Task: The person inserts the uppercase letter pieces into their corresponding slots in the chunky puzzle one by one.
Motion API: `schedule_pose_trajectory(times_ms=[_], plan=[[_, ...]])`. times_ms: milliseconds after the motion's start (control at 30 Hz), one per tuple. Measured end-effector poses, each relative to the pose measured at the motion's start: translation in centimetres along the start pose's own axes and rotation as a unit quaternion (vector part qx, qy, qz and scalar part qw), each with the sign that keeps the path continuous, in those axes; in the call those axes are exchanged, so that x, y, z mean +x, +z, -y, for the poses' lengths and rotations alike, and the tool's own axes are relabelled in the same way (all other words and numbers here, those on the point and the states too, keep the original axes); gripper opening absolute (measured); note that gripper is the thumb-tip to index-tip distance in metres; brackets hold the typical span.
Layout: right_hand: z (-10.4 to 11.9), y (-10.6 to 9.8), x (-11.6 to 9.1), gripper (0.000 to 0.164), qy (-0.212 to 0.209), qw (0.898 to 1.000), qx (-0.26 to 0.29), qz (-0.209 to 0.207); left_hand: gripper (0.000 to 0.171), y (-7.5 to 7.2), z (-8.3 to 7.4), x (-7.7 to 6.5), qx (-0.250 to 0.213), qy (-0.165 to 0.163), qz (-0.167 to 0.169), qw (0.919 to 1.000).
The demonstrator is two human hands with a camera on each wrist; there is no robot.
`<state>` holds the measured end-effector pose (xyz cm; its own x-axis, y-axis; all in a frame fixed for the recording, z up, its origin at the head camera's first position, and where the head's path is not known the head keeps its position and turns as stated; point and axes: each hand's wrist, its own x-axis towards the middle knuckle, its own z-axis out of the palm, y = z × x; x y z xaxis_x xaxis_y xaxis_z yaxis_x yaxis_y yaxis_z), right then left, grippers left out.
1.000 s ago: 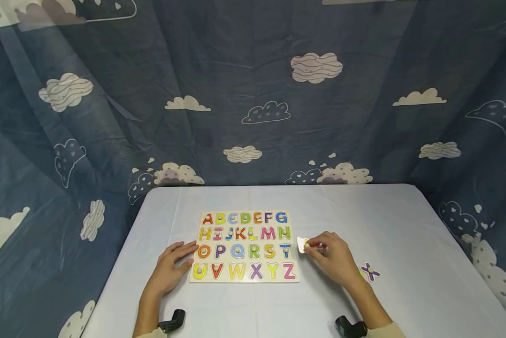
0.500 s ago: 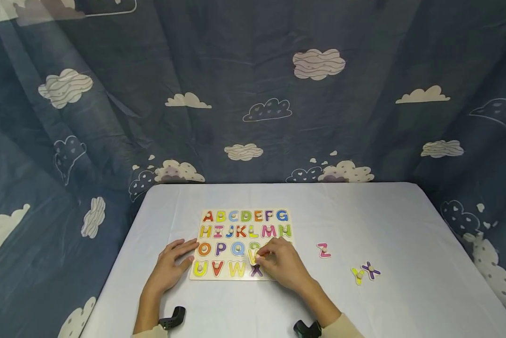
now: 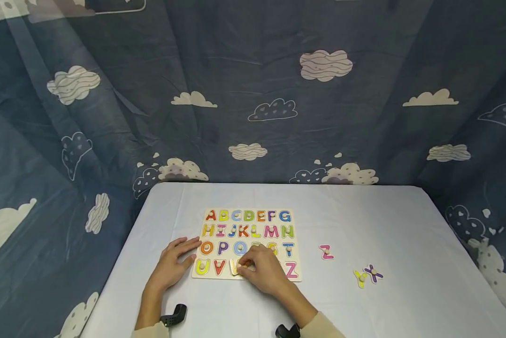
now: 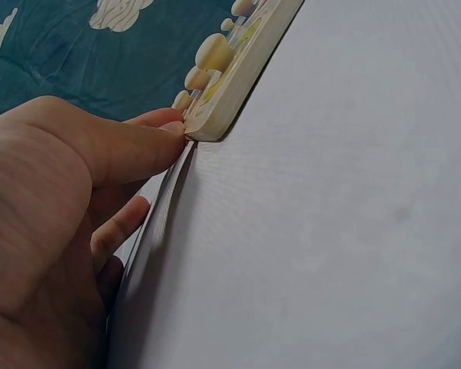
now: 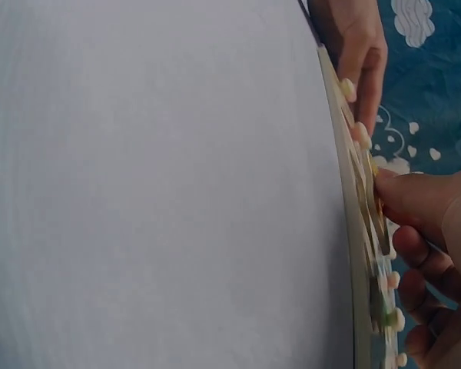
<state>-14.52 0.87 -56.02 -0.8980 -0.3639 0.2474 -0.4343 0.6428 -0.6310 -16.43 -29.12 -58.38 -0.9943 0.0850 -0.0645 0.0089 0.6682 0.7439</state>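
Observation:
A wooden alphabet puzzle board (image 3: pixel 247 279) lies on the white table, with knobbed letters set in rows. My left hand (image 3: pixel 172 264) rests at its left edge, thumb and fingertips touching the side; the left wrist view shows the thumb (image 4: pixel 142 150) against the board's corner (image 4: pixel 215 127). Over the bottom row, my right hand (image 3: pixel 264 270) pinches a yellow letter W piece (image 3: pixel 233 267) by its knob, at the W place. That hand covers part of the lower rows. In the right wrist view the held piece (image 5: pixel 380 223) is seen edge-on, slightly tilted at the board's surface.
Right of the board lie a pink Z piece (image 3: pixel 326 252), a yellow Y piece (image 3: pixel 360 279) and a purple X piece (image 3: pixel 373 273). The Y and X are close together. A dark cloud-patterned cloth (image 3: pixel 219 136) hangs behind the table (image 3: pixel 405 225).
My right hand has set the Z piece down right of the board, then moved left with the yellow W piece to the bottom row. The left hand stays at the board's left edge.

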Motion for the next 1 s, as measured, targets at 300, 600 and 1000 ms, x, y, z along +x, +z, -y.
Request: schedule_pose_trajectory(times_ms=[300,600,1000], plan=[[0.45,0.51,0.07,0.008,0.007,0.999,-0.036,0.007,0.043,-0.08,0.20,0.12,0.002,0.016,0.000,0.9999],[0.16,0.62,-0.13,0.009,0.017,0.999,-0.042,0.005,0.043,-0.09,0.16,0.10,0.000,0.011,0.004,0.9999],[0.32,0.04,-0.25,0.010,0.018,1.000,-0.005,0.009,0.043,-0.14,0.16,0.04,0.003,0.010,0.004,0.9999]])
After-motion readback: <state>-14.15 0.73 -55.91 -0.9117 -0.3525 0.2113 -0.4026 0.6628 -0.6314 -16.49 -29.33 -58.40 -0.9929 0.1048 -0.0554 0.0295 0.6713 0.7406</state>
